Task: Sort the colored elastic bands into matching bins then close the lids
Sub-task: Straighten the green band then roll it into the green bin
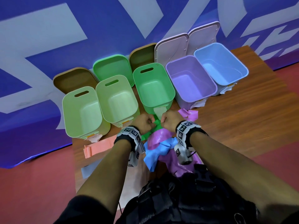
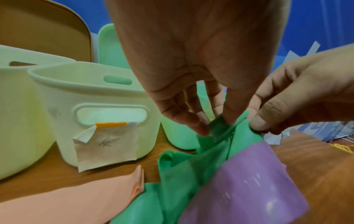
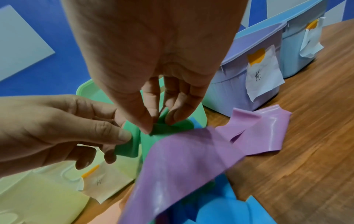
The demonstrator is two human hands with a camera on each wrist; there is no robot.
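Both hands meet at the top edge of a green elastic band (image 1: 157,123), in front of the green bin (image 1: 171,88). My left hand (image 2: 216,125) pinches the green band (image 2: 210,151) between thumb and fingers. My right hand (image 3: 159,124) pinches the same band (image 3: 149,141) right beside it. A purple band (image 1: 159,136) drapes over the green one, with a blue band (image 1: 153,152) under it. A peach band (image 1: 100,147) lies flat at the left. The purple bin (image 1: 191,81) and blue bin (image 1: 221,62) stand open at the right.
Two pale green bins (image 1: 80,110) (image 1: 116,97) stand open at the left, paper labels taped on their fronts. All lids (image 1: 171,47) lean open behind the bins against a blue wall. Another purple band (image 3: 264,133) lies by the purple bin. The wooden table (image 1: 242,113) stretches to the right.
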